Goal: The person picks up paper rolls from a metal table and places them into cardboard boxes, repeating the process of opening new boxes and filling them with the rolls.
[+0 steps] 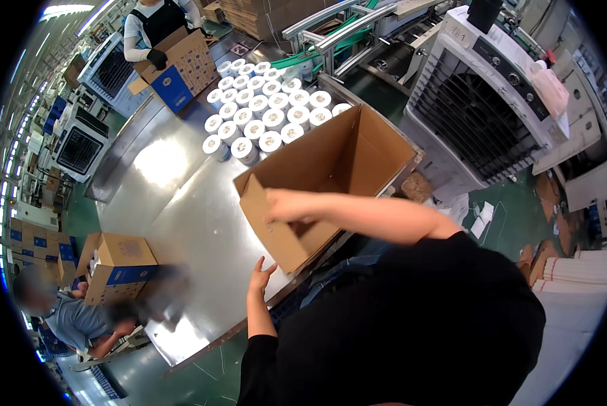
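An open brown cardboard carton (374, 152) stands on the metal table in front of me, and I can see down into it. My right hand (288, 205) reaches across its opening to the left-end flap (273, 230). Its fingers are curled at the flap's inner edge, partly hidden from view. Just off that flap's lower corner, my left hand (261, 276) is open, thumb and fingers apart, holding nothing. Beyond the carton, several white cylindrical rolls or canisters (274, 119) are grouped upright on the table.
The shiny metal table (202, 210) extends leftward. One co-worker (161, 24) handles a blue-and-brown carton (181, 71) at the far side; another (80, 318) is beside a carton (122, 264) at left. A large air cooler (479, 101) stands right of my carton, near metal rails (337, 40).
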Motion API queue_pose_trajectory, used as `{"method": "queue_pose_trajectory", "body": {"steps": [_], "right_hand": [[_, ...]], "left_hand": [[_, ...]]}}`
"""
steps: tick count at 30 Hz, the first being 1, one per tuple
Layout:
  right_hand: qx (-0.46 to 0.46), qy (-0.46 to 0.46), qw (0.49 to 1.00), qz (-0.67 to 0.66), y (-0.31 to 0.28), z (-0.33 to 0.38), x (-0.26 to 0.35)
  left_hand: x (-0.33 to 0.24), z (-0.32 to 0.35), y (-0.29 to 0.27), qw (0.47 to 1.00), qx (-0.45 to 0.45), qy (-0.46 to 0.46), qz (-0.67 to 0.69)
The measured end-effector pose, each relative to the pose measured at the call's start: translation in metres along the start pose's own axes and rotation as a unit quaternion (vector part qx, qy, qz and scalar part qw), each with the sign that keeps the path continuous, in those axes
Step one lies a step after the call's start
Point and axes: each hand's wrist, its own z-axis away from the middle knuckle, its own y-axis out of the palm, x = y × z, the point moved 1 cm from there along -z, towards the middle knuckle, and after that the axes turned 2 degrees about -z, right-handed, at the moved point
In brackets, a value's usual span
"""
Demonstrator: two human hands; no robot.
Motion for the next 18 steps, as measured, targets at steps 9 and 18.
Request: {"method": "queue_pose_trajectory", "body": {"steps": [9, 18], "right_hand": [[0.012, -0.053, 0.994, 0.099, -0.011, 0.005, -0.020], [-0.389, 0.050, 0.871, 0.295, -0.242, 0.119, -0.113]], "left_hand": [[-0.203, 0.078, 0.003, 0.979, -0.137, 0.132, -0.068], [-0.174, 0.018, -0.065, 0.976, -0.037, 0.052, 0.207]]}}
